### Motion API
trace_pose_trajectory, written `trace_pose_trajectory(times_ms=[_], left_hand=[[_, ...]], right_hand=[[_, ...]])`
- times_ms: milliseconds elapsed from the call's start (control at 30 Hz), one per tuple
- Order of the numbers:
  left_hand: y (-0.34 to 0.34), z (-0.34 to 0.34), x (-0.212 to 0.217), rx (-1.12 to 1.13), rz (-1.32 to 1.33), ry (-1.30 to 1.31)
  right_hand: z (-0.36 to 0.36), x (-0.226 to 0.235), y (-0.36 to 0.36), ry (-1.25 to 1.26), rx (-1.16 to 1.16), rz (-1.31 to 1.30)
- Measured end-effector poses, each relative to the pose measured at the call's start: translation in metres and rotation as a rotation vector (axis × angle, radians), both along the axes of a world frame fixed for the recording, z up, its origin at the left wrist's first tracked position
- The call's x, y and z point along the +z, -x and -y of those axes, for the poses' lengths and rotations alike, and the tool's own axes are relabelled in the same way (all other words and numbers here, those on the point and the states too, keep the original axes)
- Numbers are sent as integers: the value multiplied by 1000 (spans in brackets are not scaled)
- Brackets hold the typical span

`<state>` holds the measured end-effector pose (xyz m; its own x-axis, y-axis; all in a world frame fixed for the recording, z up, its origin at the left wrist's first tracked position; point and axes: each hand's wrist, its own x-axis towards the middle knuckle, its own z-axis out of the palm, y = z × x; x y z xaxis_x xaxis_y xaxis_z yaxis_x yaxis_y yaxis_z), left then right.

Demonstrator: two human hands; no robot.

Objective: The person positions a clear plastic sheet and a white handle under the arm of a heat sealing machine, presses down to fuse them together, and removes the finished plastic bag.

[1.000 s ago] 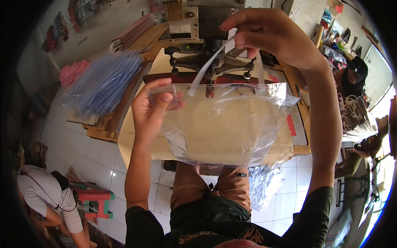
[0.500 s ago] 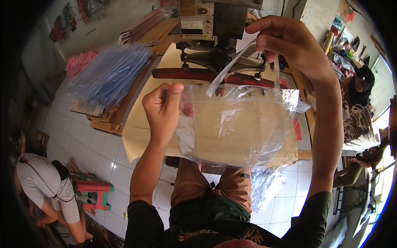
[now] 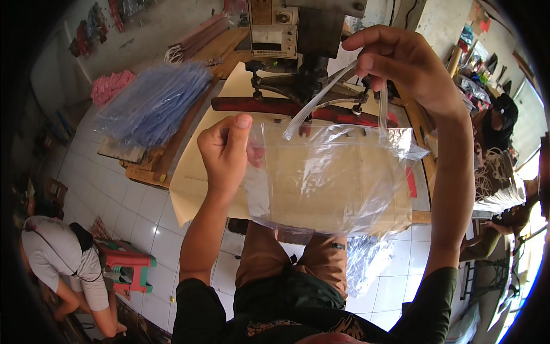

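A clear plastic bag (image 3: pixel 321 183) hangs stretched between my hands, above brown paper on the worktable. My left hand (image 3: pixel 224 146) is closed, thumb on top, pinching the bag's upper left edge. Higher up at the right, my right hand (image 3: pixel 404 66) pinches a clear plastic handle (image 3: pixel 315 106) between thumb and fingers. The handle's two ends run down to the bag's top edge. Just behind the bag is a press machine (image 3: pixel 318 69) with a long red and black bar (image 3: pixel 258 105). My right fingers partly hide the handle's loop.
Bluish plastic sheets (image 3: pixel 154 103) are piled at the left of the worktable (image 3: pixel 150 174), beside a pink bundle (image 3: pixel 112 86). Crumpled clear plastic (image 3: pixel 369 264) lies below at the right. A person (image 3: pixel 66 252) bends near a red and green stool (image 3: pixel 129 261).
The bag's top edge has dropped slightly. Both hands keep their hold and have barely moved. At the lower left, the other person has shifted a little.
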<state>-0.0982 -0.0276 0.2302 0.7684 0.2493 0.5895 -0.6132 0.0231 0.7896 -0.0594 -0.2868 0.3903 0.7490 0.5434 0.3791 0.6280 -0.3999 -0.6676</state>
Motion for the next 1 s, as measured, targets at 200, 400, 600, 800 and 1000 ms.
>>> trace_pose_trajectory(times_ms=[200,400,600,800,1000], left_hand=[[-13,-12,-11,-195,13,15],[-7,-12,-8,-117,8,-13],[-5,-13,-8,-176,19,38],[-8,-35,13,-329,-69,-219],[-2,-28,56,76,227,-830]], right_hand=[[2,1,-5,8,27,29],[0,0,-4,-11,35,29],[-1,2,-1,6,43,53],[0,0,0,-38,93,40],[-5,3,7,-28,101,-3]])
